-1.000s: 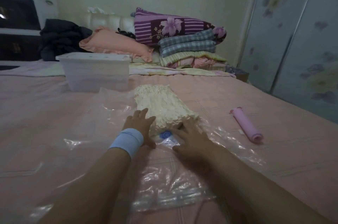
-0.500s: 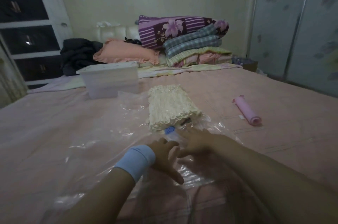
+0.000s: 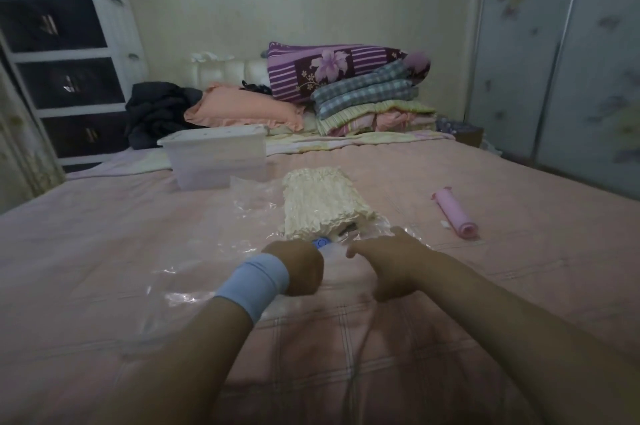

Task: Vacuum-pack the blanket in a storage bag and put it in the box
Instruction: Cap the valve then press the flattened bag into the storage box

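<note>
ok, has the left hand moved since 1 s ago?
Yes. The left hand has pulled back toward the person, off the blanket; it now grips the storage bag just nearer than the blue valve.

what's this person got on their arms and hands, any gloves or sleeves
No gloves and no sleeves in view: the left hand and right hand are bare, as are both forearms. The only thing worn is a plain light blue wristband, a wide soft band around the left wrist with no visible markings. The right wrist has nothing on it. No ring or watch can be made out.
</note>
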The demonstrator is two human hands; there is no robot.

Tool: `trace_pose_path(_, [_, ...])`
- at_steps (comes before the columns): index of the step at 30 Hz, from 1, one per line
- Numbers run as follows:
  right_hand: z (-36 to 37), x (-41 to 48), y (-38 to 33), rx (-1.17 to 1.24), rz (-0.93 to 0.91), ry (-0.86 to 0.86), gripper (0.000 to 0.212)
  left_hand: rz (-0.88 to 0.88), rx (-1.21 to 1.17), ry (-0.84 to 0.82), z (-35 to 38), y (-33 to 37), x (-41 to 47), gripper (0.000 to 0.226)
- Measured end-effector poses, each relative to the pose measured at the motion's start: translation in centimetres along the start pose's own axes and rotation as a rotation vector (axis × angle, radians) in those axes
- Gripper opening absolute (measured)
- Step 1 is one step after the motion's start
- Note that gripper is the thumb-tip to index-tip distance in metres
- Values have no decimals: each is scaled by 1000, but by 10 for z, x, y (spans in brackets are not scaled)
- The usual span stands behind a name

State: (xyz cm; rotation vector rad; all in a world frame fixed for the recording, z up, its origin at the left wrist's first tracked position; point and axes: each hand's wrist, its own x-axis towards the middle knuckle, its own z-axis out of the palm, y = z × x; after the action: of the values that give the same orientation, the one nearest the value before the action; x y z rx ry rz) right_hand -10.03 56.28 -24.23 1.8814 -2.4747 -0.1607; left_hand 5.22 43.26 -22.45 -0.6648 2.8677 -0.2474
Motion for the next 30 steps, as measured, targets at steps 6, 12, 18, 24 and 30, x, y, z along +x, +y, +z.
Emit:
trace_pose_path(6, [-19,12,9,-268,44,875,45,-294,25,624,-35,-28,13,26])
trace_pose_path(12, [4,62,0,-205,-105,751,47,-399,-340,860,-66,-51,54,28])
trace_pose_path(18, [21,121,26,-236,69,469,73,-141,-559,910,-45,-62,108,38])
trace_pose_path(24, [32,170,39,-266,70,286,60,35,-136,894,14,-59,123,27])
trace_pose_path(30, [47,195,50,-101,31,249,71,-179,-130,418,56,-71,136,45])
